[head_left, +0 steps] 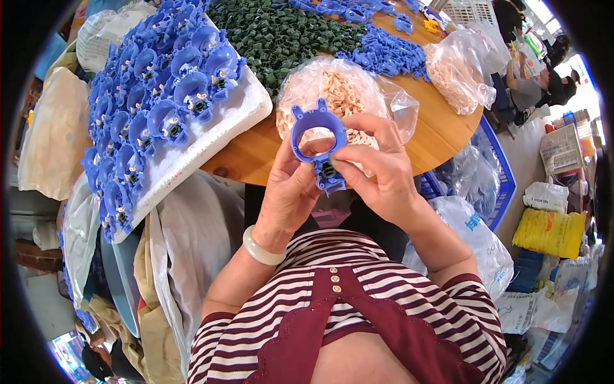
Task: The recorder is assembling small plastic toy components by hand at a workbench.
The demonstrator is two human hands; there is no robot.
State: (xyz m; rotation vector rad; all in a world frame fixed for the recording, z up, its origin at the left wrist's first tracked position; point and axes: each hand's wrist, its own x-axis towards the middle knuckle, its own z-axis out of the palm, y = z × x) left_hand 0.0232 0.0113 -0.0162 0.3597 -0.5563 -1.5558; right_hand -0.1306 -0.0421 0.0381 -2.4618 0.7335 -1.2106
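Observation:
My left hand (286, 192) is closed on a blue plastic ring-shaped part (316, 118), gripping it from the left side near its lower end. The ring stands upright with two small tabs on its top edge. A small dark green piece (327, 170) sits in the housing below the ring. From the other side, my right hand (387, 169) has thumb and forefinger pinched at the joint between ring and housing; whether a small piece is between those fingertips cannot be made out. Just behind my hands, an open clear bag of cream-coloured small pieces (336, 89) lies on the round wooden table (441, 137).
At left, a white foam board (240, 112) carries rows of similar blue parts (185, 61). Beyond lie heaps of dark green pieces (275, 35) and blue pieces (390, 54). A tied bag (451, 77) stands at the table's right. A blue crate (505, 182) is below.

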